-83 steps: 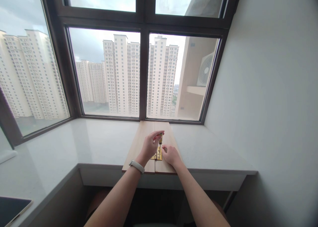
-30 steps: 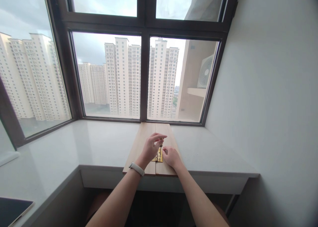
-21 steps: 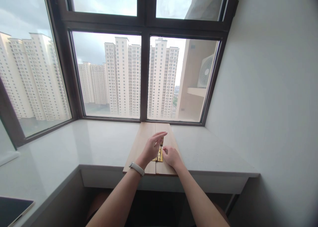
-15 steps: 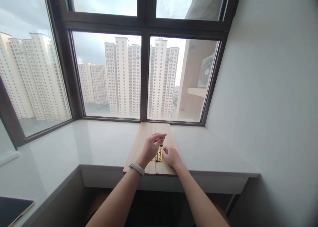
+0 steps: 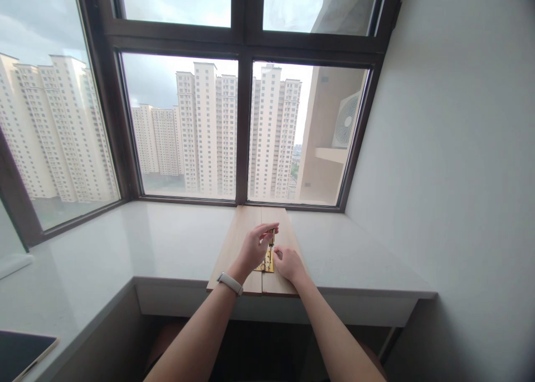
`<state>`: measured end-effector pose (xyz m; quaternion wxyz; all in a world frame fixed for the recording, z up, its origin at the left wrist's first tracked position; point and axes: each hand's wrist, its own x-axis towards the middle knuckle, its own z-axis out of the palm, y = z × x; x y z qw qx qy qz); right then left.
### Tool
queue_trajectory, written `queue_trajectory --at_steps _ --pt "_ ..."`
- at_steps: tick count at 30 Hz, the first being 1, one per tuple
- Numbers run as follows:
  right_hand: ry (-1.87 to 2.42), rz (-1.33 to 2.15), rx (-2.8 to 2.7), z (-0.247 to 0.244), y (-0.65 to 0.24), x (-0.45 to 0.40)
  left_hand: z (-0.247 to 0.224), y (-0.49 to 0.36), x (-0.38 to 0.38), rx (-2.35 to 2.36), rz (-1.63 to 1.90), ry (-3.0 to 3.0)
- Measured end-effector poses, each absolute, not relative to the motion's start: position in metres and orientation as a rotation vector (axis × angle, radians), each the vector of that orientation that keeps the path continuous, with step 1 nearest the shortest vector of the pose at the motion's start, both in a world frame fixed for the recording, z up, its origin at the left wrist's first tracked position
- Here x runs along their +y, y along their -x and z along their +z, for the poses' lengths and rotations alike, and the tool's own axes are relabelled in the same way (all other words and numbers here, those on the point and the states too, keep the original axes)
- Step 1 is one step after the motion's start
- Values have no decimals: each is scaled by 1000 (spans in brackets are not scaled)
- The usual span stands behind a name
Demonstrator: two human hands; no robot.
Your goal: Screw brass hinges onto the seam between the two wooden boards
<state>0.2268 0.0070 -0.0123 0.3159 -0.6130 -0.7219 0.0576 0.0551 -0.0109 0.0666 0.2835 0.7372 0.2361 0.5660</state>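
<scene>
My left hand (image 5: 253, 247) is closed around the handle of a small screwdriver (image 5: 272, 237), yellow and black. The screwdriver stands nearly upright, its shaft pointing down at a brass-coloured hinge (image 5: 268, 266). That hinge lies across the seam between two pale wooden boards (image 5: 242, 226), with small screws or holes showing on it. Just right of the screwdriver, my right hand (image 5: 289, 262) rests on the right board with curled fingers next to the hinge. Whatever its fingertips may pinch is hidden. Part of the hinge is covered by my left hand.
The boards lie on a white windowsill counter (image 5: 175, 242), reaching from its front edge to the dark window frame (image 5: 242, 148). A white wall (image 5: 451, 148) rises on the right. At the lower left lies a flat dark device (image 5: 25, 351).
My left hand has shifted very slightly at the fingers on the screwdriver handle, showing more of it. My right hand, the hinge and the boards look unchanged.
</scene>
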Motion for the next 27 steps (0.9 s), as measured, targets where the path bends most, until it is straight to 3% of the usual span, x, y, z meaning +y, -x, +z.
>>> queue_trajectory --at_steps 27 --pt "1646 158 -1909 -8 -225 4 68 -54 -11 692 1557 -1993"
